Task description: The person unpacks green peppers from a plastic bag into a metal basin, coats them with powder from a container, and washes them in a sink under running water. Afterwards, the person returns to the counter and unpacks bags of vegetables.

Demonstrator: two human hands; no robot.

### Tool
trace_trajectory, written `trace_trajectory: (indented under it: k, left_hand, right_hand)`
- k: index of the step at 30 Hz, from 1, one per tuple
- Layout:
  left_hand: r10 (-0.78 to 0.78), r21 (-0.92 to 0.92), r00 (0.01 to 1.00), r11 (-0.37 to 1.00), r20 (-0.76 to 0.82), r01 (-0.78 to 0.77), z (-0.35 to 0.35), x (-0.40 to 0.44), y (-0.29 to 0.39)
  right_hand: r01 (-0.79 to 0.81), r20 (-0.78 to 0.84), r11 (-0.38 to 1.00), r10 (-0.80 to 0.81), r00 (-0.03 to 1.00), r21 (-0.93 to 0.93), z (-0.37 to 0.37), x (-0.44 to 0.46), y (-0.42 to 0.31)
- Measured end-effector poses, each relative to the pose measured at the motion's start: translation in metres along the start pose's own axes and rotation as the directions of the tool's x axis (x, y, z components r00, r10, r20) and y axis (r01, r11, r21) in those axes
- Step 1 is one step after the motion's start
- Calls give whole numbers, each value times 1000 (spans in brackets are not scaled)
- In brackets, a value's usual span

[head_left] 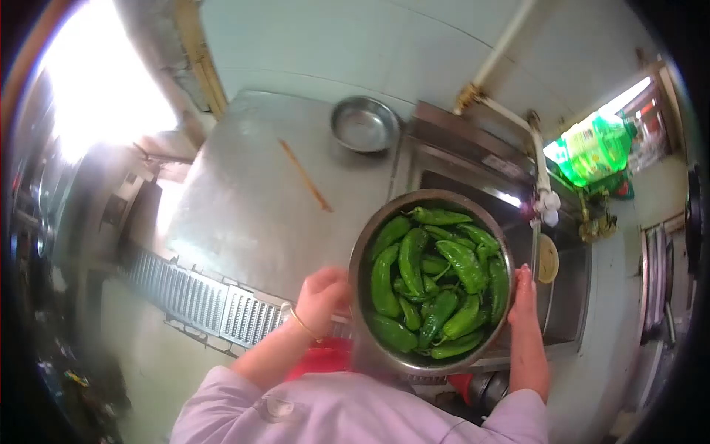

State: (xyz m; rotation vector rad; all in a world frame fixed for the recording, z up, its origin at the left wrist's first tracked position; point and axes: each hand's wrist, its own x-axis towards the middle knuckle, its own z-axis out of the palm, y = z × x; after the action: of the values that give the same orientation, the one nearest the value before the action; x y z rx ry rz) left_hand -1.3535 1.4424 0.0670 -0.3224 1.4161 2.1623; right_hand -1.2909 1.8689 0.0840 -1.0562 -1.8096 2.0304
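A round metal bowl (355, 285) full of green peppers (460, 266) is held up in front of my body, over the front edge of the sink. My left hand (325, 296) is at the bowl's left side, with its fingertips hidden by the bowl. On the opposite side, my right hand (523, 296) presses against the wall near the rim, fingers pointing up. The peppers are whole and glossy, and some still have stems. Between them the surface looks wet.
A metal counter (244, 200) to the left carries a wooden stick (305, 175) and a small steel bowl (364, 124). Right of it is a metal sink (569, 311) with a tap (546, 206). A green bottle (595, 148) stands beyond. Below lies something red (322, 359).
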Motion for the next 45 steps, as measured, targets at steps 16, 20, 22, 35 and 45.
trace_trajectory:
  k: [16,20,22,35,45]
  left_hand:
    - [346,80,729,924,-591,-374,-313,-21,70]
    - [391,99,504,854,-770,-511,-354,35,42]
    - [355,66,498,859,-791,-508,-351,46,69]
    - [340,-110,500,732,-796,-673,-354,207,135]
    - [328,-68,422,717,-845,-694,-357,299,166]
  right_hand:
    - [-89,370,993,110,922,-74,438,0,131]
    - [-20,482,985,102,870,-171,491,-4,108]
    - [133,515,979,-35,857,-155,507,-2,94]
    - [318,-67,913,-345,936,-257,284,-57,124]
    - [156,-301,937,-253,919,-313,156,-137,154]
